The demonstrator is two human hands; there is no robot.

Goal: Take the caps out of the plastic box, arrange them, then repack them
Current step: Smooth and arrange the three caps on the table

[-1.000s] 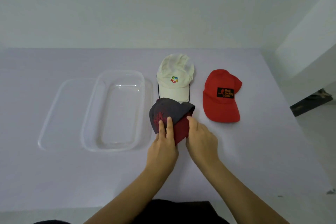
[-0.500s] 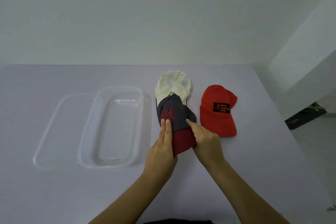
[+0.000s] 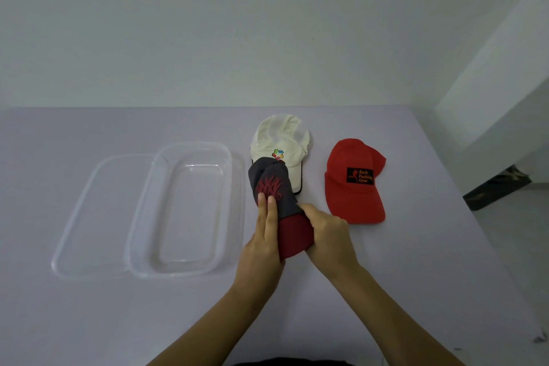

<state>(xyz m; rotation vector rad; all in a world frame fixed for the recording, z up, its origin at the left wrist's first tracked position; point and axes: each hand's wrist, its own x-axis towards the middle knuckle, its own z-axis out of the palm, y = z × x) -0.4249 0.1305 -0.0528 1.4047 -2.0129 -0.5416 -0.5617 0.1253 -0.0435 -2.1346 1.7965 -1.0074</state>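
A grey cap with a dark red brim (image 3: 276, 187) lies at the table's centre, its crown overlapping the front of a white cap (image 3: 280, 140) behind it. My left hand (image 3: 263, 244) holds the grey cap's left side, two fingers flat on its red emblem. My right hand (image 3: 329, 235) grips the brim's right edge. A red cap (image 3: 353, 196) with a black patch lies to the right, apart from the hands. The clear plastic box (image 3: 142, 223) stands empty on the left.
The box's clear lid (image 3: 86, 217) lies flat on the table, partly under the box's left side. A white wall runs behind the table. The table's right edge drops to the floor, where a dark object (image 3: 496, 187) lies.
Both hands have pushed the grey cap away from me, so its crown now overlaps the white cap's brim. My right hand has shifted from the crown down to the brim.
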